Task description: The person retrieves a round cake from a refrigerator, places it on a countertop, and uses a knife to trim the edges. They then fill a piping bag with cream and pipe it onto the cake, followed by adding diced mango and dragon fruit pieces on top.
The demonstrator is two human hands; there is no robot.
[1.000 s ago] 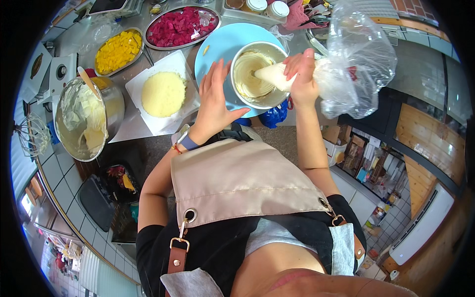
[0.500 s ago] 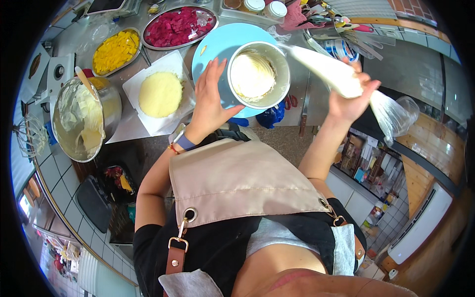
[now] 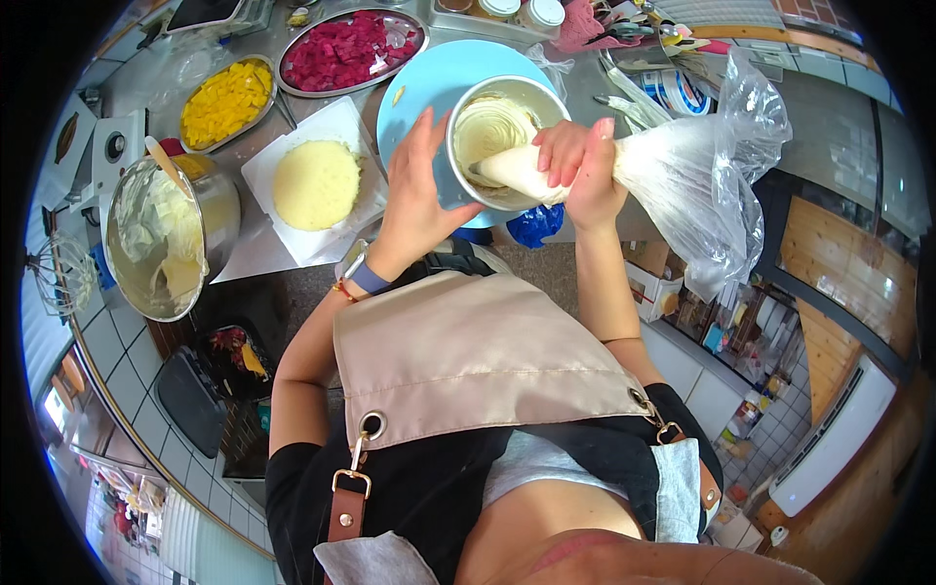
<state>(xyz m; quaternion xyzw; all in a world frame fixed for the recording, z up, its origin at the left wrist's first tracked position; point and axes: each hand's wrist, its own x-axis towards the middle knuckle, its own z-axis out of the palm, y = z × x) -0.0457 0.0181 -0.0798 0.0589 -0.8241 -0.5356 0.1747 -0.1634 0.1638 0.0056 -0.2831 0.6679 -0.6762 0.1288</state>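
Since half a second ago my right hand has swung back in from the side, so the clear plastic piping bag full of white cream now has its tip down inside the round metal cake tin again. That hand is closed tight around the narrow front part of the bag, with the loose crinkled end puffing out to the right. My left hand is spread wide, fingers flat against the outer wall of the tin, which sits on the round light-blue turntable. Cream is already coiled inside the tin. Left of that, a round pale sponge layer lies on white paper, and further left there's the big steel mixing bowl of cream. Behind are trays of yellow fruit cubes and red fruit pieces.
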